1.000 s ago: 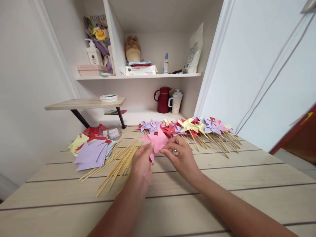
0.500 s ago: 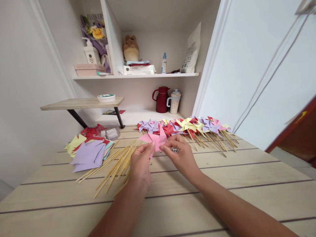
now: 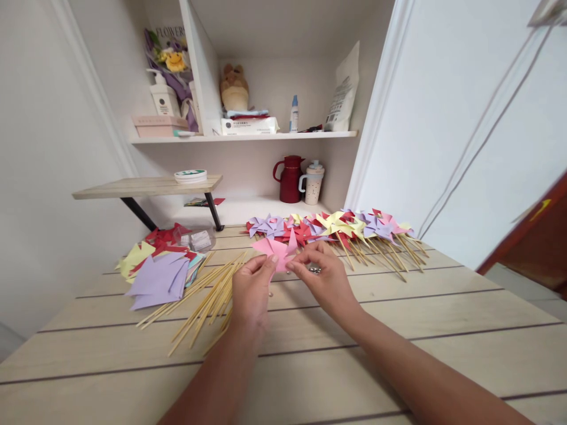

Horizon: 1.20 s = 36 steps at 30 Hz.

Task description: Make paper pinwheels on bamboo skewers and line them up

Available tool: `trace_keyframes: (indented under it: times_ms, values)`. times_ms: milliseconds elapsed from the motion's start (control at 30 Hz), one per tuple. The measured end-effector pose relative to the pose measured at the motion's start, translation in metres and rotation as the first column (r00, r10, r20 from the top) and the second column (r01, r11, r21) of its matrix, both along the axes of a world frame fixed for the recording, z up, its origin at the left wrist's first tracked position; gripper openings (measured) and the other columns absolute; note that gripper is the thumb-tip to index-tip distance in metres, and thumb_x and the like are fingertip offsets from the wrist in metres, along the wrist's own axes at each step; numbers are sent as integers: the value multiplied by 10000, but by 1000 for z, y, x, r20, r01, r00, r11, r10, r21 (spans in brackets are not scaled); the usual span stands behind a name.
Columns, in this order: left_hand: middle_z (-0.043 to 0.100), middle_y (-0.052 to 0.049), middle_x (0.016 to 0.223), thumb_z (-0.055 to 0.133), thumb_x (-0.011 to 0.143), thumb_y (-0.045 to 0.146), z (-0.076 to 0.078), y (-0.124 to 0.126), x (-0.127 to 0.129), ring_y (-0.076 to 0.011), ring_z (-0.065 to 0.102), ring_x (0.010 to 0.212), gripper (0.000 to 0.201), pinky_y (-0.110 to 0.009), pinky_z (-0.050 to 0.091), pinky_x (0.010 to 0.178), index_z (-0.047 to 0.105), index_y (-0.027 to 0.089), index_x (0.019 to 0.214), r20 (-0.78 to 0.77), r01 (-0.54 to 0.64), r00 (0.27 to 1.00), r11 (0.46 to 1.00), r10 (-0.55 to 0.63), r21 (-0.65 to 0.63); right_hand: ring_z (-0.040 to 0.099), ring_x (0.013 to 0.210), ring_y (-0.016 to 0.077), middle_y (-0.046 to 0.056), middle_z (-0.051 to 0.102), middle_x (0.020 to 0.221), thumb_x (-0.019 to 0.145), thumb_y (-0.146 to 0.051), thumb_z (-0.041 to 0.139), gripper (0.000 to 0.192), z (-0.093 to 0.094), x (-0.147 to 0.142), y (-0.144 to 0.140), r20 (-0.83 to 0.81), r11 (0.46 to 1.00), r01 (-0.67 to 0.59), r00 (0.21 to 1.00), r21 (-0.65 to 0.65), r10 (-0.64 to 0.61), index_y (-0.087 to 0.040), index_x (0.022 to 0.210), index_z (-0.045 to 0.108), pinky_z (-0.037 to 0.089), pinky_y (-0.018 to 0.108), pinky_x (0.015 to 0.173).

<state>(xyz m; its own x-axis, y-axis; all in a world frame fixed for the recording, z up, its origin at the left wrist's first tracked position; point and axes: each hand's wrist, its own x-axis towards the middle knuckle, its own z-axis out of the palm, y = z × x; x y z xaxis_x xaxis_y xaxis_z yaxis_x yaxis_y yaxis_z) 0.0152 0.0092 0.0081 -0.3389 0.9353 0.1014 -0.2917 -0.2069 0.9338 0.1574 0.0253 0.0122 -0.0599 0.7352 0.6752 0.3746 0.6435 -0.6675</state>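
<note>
A pink paper pinwheel (image 3: pixel 279 250) with folded, pointed blades is up above the table between my two hands. My left hand (image 3: pixel 250 290) pinches its left side between thumb and fingers. On the other side, the thumb and forefinger of my right hand (image 3: pixel 326 283) close on the pinwheel's right edge. Shiny small metal pieces (image 3: pixel 315 270) show under the curled fingers of that same hand; their kind is too small to tell. A tiny round piece (image 3: pixel 270 294) appears just right of my left wrist.
Bamboo sticks (image 3: pixel 208 298) lie left of my left hand. Beyond them are purple paper sheets (image 3: pixel 160 278) and a clear plastic box (image 3: pixel 197 239). Finished pinwheels on sticks (image 3: pixel 339 224) line the back of the table. A small raised shelf (image 3: pixel 146 186) stands at the back left.
The pink pinwheel has tilted a little, and its lower blade is now mostly hidden. Both hands keep nearly the same place and grip.
</note>
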Motion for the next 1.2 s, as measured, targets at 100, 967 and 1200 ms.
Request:
trace_keyframes:
  times_ms: [100,967,1200]
  values:
    - [708,-36,816,753,731,309,0,5,-10,-172,626,793,153,-283,472,759,763,166,787,-214,-94,970,991,114,99,579,945,234,53,579,972,863,-284,706,106,5,3,-2,-7,991,72,997,115,-72,-250,962,721,499,411,853]
    - [760,-12,911,699,828,214,-4,7,-10,-225,678,903,76,-429,431,930,750,252,788,-765,31,491,870,416,493,642,1047,275,70,733,1076,757,-174,810,106,15,17,4,190,999,-33,981,-10,35,-228,709,732,458,468,929]
    - [750,-22,861,738,781,233,-1,6,-7,-222,673,867,52,-408,453,902,740,248,732,-744,44,597,914,300,404,637,986,258,76,744,1027,793,-230,738,153,16,17,1,130,991,-87,987,-97,100,-210,658,671,463,396,823]
